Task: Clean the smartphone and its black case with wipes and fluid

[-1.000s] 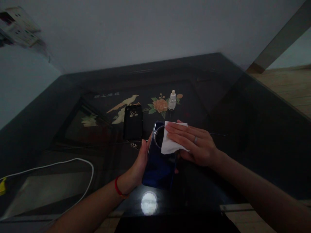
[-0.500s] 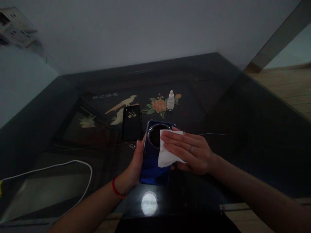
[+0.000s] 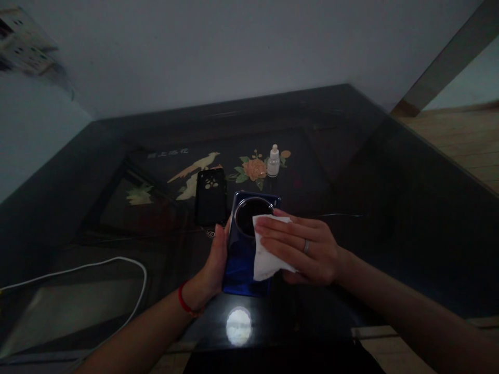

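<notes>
A blue smartphone (image 3: pixel 241 265) is held back side up over the table, its large round camera ring at the far end. My left hand (image 3: pixel 214 262) grips it along the left edge; most of those fingers are hidden beneath. My right hand (image 3: pixel 302 246) presses a folded white tissue (image 3: pixel 265 259) against the phone's back, covering the right part and the lower right rim of the camera ring. Just beyond the phone, to the left, a black phone case (image 3: pixel 211 202) lies on the table with a small chain at its near end. A small white dropper bottle (image 3: pixel 273 162) stands upright farther back.
The dark glossy table (image 3: pixel 351 171) bears a bird and flower picture and reflects a round light. A white cable (image 3: pixel 109 261) curves across its left side. A pale wall (image 3: pixel 234 47) rises behind, with power sockets (image 3: pixel 27 49) at the upper left.
My right hand has slid the tissue slightly down the phone's back, toward me, uncovering a bit more of the camera ring. The left hand keeps its hold; case and bottle stay put.
</notes>
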A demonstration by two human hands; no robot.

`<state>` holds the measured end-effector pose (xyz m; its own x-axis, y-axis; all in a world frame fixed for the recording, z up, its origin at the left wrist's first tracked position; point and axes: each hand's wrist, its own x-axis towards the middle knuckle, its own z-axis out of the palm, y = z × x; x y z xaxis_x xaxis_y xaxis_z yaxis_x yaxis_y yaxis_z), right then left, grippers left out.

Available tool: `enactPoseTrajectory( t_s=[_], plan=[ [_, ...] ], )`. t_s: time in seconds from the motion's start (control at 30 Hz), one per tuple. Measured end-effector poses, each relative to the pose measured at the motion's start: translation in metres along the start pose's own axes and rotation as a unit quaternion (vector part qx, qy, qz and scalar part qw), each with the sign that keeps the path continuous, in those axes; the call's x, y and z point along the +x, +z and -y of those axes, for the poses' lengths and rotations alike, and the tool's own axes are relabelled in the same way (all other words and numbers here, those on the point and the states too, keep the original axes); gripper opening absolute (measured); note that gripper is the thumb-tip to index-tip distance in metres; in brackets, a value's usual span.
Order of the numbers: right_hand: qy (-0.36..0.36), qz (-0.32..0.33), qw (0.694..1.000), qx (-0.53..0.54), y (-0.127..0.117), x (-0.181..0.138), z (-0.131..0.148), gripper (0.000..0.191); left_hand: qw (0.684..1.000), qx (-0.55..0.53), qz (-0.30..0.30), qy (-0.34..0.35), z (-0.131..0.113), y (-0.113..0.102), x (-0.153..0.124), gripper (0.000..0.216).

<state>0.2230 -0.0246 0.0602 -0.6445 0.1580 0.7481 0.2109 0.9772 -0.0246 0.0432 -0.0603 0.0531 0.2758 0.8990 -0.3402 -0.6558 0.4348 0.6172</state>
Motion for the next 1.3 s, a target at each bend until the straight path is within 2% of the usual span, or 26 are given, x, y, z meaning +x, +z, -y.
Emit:
enactPoseTrajectory(
  t_s=[0.13, 0.33, 0.47, 0.6, 0.7, 0.8, 0.93, 1.03, 1.17, 1.3],
  plan=[
    [-0.036, 0.009, 0.999, 0.004, 0.008, 0.008, 0.003, 0.05, 1.0, 0.01, -0.006, -0.029, 0.004, -0.011, 0.0, 0.061],
    [0.038, -0.003, 0.999, -0.035, -0.005, 0.002, -0.008, 0.048, 0.999, 0.013, 0.012, -0.048, 0.008, -0.006, -0.003, 0.06],
    [0.009, -0.007, 1.0, -0.025, -0.003, -0.006, -0.006, 0.041, 1.0, 0.015, 0.0, -0.024, 0.003, -0.002, 0.0, 0.064],
    [-0.012, 0.007, 1.0, -0.016, 0.008, 0.002, -0.002, 0.043, 0.999, 0.016, -0.012, -0.028, 0.004, -0.005, 0.002, 0.066],
    [0.005, 0.024, 0.999, -0.028, 0.007, 0.008, -0.005, 0.046, 0.999, 0.027, 0.0, -0.047, 0.007, -0.007, 0.0, 0.066],
    [0.04, 0.012, 0.998, -0.042, -0.001, 0.003, -0.01, 0.049, 0.997, 0.037, 0.028, -0.063, 0.007, -0.008, -0.002, 0.067],
    [0.028, -0.017, 0.999, -0.031, -0.003, -0.005, -0.009, 0.045, 0.998, 0.045, 0.026, -0.029, 0.001, -0.006, -0.001, 0.071],
    [0.004, -0.007, 1.0, -0.015, 0.005, -0.002, -0.003, 0.043, 0.999, 0.042, 0.014, -0.003, 0.0, -0.004, 0.002, 0.078],
    [0.021, 0.024, 0.999, -0.014, 0.011, 0.004, -0.004, 0.04, 0.997, 0.05, 0.02, -0.048, 0.005, -0.006, 0.003, 0.079],
    [0.064, 0.025, 0.997, -0.031, 0.004, -0.004, -0.011, 0.038, 0.994, 0.043, 0.056, -0.089, 0.007, -0.012, 0.0, 0.078]
  ],
)
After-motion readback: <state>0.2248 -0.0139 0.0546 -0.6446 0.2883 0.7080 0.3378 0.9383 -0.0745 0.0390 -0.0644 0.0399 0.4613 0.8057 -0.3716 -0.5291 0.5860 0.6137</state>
